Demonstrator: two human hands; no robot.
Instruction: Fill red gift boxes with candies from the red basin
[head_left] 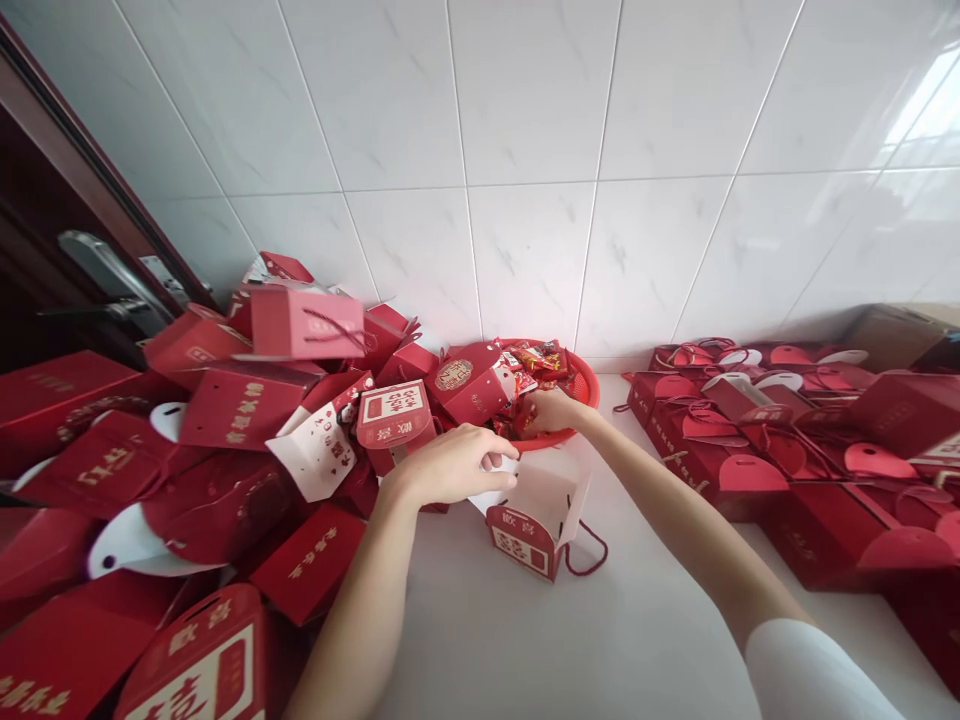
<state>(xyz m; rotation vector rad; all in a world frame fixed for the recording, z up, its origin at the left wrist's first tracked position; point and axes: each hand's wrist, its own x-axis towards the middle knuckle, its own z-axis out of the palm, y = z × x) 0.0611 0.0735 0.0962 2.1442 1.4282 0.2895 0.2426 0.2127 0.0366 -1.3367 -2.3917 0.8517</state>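
A: Item 1, open box (519, 545): stood on our bench (525, 650), before the red basket (591, 378). Grips?

B: Left hand (454, 465) beside it, loosely parted; right hand (553, 412) among wrapped sweets (551, 358), closure we couldn't tell. Risk: our left-hand nudge might have tipped the box.

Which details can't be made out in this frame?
All in the head view:
Right hand: fingertips hidden among the sweets, grip unclear.
Basket: left side hidden behind the box with the round emblem.
Wrapper lettering: too small to read.
Cardboard box: cut off by the right edge.
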